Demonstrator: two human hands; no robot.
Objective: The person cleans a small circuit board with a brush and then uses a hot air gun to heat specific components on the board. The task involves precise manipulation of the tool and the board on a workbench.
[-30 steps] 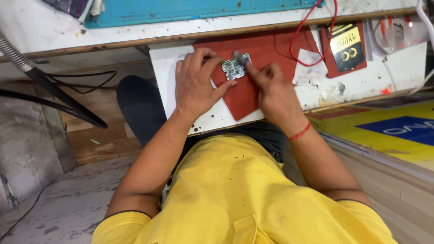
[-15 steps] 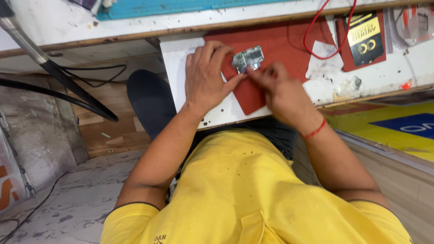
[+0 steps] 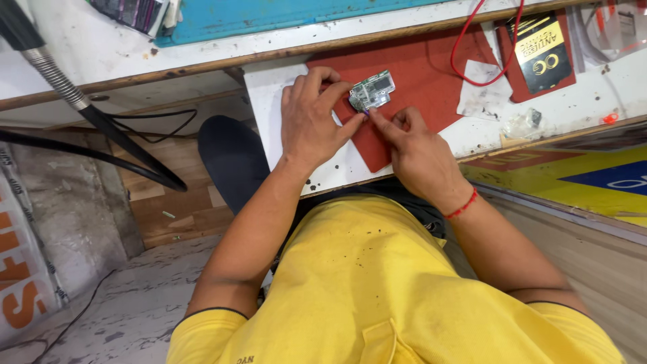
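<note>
A small green circuit board (image 3: 373, 89) with metal shields lies on a red work mat (image 3: 424, 81) on the white bench. My left hand (image 3: 313, 121) rests flat beside it, thumb and forefinger pinching the board's left edge. My right hand (image 3: 411, 145) comes from the lower right, its forefinger pressed against the board's lower left corner, where a small dark tip shows; I cannot tell what it is.
A red wire (image 3: 465, 47) loops over the mat's far side. A black and gold packet (image 3: 539, 50) and a scrap of white paper (image 3: 482, 98) lie to the right. A flexible metal hose (image 3: 50, 74) with black cables hangs at the left. A small bagged part (image 3: 529, 121) sits near the bench edge.
The view has shifted, so the bench sits further right in the picture. Both hands stay on the board; my right forefinger has stretched out to its lower left corner.
</note>
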